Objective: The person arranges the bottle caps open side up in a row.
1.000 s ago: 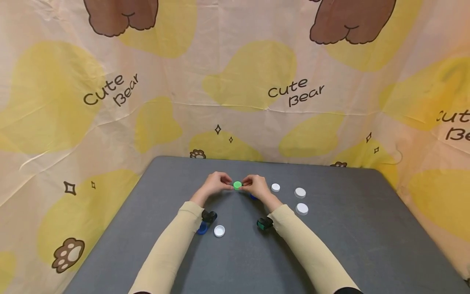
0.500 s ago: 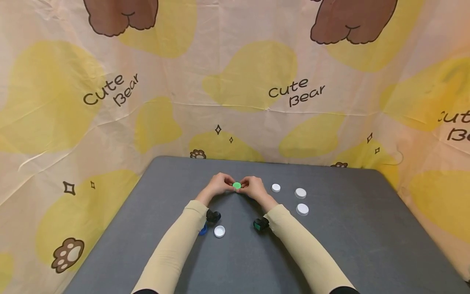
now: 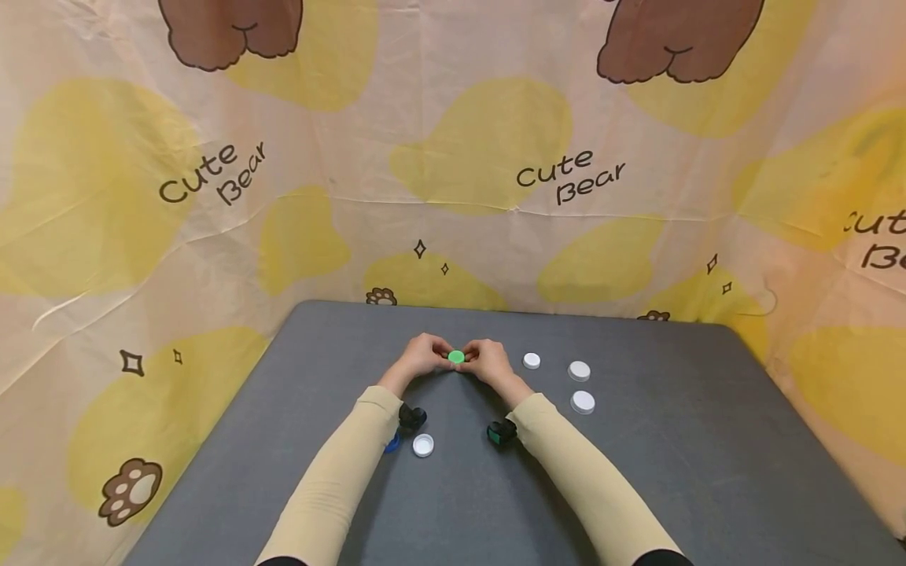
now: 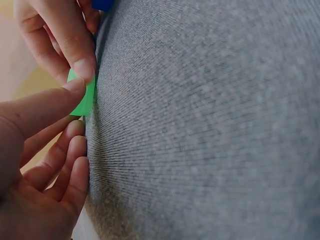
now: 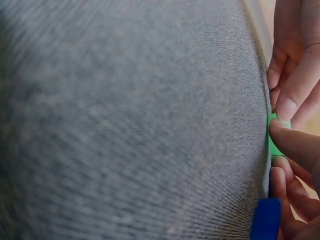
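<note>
A small round bright green bottle cap (image 3: 456, 357) lies between both hands toward the far side of the table. My left hand (image 3: 423, 354) pinches it from the left, its thumb across the cap's side (image 4: 86, 102) in the left wrist view. From the right, my right hand (image 3: 490, 360) pinches the same cap, thumb and fingertips right at its side in the right wrist view. The two thumbs almost meet on the cap. A blue cap (image 5: 266, 220) stands on the table close by the right hand's curled fingers; that hand hides it in the head view.
Three white caps (image 3: 532, 361) lie to the right of the hands on the grey table (image 3: 672, 440). Nearer, a white cap (image 3: 423, 446) lies hollow side up. Beside it another blue cap (image 3: 392, 444) is partly covered by the left forearm. A printed cloth (image 3: 453, 157) hangs behind.
Over the first half second both hands closed in on the green cap, and the right hand slid left, over the blue cap in the head view. Since then they have hardly moved.
</note>
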The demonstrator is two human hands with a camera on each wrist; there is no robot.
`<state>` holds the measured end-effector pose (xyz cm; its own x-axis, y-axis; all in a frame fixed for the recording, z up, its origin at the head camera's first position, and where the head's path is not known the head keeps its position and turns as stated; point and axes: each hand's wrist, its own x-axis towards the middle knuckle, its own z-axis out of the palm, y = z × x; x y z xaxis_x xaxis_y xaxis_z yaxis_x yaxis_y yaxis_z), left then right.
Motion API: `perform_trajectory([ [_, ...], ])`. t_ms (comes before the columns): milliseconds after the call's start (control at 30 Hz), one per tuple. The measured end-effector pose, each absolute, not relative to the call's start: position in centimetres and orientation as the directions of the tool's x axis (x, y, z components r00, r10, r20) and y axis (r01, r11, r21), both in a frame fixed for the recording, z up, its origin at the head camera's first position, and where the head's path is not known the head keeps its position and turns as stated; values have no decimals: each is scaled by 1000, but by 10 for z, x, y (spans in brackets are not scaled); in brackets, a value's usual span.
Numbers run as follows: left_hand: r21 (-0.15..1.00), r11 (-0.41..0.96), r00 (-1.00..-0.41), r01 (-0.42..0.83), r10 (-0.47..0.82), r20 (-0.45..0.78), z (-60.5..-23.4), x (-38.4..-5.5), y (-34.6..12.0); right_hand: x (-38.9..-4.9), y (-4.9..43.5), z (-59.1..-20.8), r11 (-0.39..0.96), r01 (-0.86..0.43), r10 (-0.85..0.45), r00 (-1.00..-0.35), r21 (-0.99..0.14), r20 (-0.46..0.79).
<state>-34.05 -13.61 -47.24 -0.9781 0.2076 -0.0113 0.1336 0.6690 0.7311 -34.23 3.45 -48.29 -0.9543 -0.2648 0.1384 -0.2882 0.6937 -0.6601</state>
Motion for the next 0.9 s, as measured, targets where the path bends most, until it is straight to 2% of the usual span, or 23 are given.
perform_trajectory([
  [433, 691, 710, -981, 132, 194, -12, -468, -339, -131, -341, 34, -482, 711, -311, -281, -948, -630, 151],
  [900, 698, 683, -972, 217, 216, 91, -456, -329, -132, -328, 33, -465, 688, -356, -285, -934, -633, 215],
])
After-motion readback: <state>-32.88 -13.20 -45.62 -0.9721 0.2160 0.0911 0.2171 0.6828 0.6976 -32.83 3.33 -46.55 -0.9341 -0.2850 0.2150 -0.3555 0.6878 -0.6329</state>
